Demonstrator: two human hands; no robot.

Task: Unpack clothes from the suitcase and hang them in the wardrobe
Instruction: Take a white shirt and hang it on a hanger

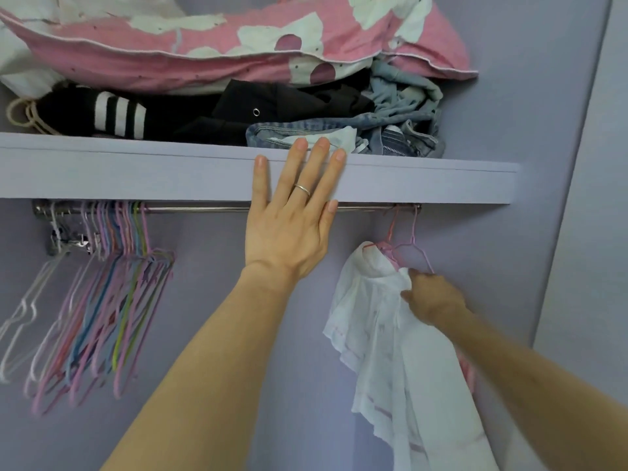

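Noted left hand (289, 226) flat against front edge of lilac shelf (136, 171): fingers straight and spread, ring on one finger, nothing held. Noted right hand (433, 297) lower right, fingers closed on shoulder of white garment (380, 341). Found white garment draped on pink hanger (385, 248), hooked over metal rail (210, 209) near its right end, under shelf. Lilac hanger (413, 237) hooked just beside it. Logged bunch of empty hangers (112, 294) at rail's left end, well apart. On shelf: pink floral quilt (204, 52) atop dark clothes (272, 103) and denim (401, 130).
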